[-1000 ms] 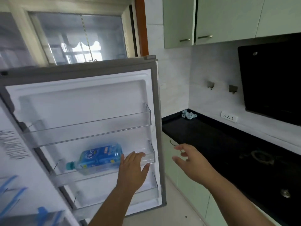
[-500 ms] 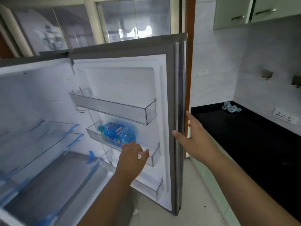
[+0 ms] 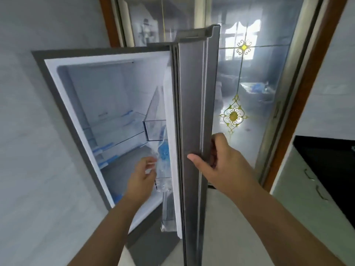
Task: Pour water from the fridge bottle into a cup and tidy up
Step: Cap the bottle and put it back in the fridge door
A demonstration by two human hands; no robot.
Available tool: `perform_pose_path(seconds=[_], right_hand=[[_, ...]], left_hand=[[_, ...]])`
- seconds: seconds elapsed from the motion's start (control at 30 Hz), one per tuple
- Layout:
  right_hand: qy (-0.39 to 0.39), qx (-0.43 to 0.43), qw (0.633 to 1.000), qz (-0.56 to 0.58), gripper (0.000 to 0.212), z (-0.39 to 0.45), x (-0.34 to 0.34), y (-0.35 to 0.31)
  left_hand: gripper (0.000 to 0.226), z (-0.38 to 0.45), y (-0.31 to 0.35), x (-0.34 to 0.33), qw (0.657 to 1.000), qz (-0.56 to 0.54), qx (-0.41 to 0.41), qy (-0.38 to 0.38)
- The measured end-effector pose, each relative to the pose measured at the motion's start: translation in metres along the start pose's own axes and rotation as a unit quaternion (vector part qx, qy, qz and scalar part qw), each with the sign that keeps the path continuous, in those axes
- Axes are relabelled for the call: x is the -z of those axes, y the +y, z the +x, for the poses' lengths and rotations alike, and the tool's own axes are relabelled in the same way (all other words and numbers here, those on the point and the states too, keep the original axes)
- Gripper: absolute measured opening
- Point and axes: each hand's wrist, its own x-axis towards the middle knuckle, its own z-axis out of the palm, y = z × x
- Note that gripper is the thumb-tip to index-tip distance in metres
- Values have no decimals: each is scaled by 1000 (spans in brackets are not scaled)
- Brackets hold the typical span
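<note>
Bottle (image 3: 163, 160) sits in the door shelf (image 3: 155, 130), not out yet. Left hand (image 3: 141, 179) curls loosely at it, grip not clearly closed. Right hand (image 3: 221, 164) clamps the door (image 3: 194, 112) edge. No cup visible; pouring and tidying all ahead.

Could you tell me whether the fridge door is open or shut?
Open: the fridge door stands edge-on, the interior shelves show, and the right hand grips its edge.

We see one head-worn view, looking forward and down, close to the edge of an open fridge door (image 3: 194, 120), both forearms reaching in from the bottom.
</note>
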Motion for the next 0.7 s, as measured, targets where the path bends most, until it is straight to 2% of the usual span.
perform_pose_path(seconds=[0.07, 0.1, 0.17, 0.2, 0.3, 0.43, 0.57, 0.7], right_hand=[[-13, 31, 999, 21, 44, 4, -23, -18], [-18, 46, 998, 30, 41, 7, -34, -28], [-28, 76, 996, 39, 40, 14, -55, -48], [-34, 90, 994, 44, 39, 18, -65, -58], [-66, 122, 989, 56, 36, 29, -92, -81], [-102, 159, 978, 88, 24, 44, -127, -98], [-67, 181, 973, 124, 27, 59, -155, -107], [-67, 166, 980, 89, 40, 75, -180, -115]], left_hand=[[21, -24, 4, 24, 994, 63, -42, 81], [16, -37, 8, 34, 989, 90, -77, 94], [11, -57, 12, 50, 977, 148, -131, 76], [16, -62, 13, 56, 972, 175, -145, 54], [30, -60, 6, 71, 975, 195, -103, 20], [44, -42, -5, 96, 977, 194, -22, 88], [28, -28, -10, 117, 975, 190, 2, 120], [24, -13, -26, 137, 974, 175, 17, 141]])
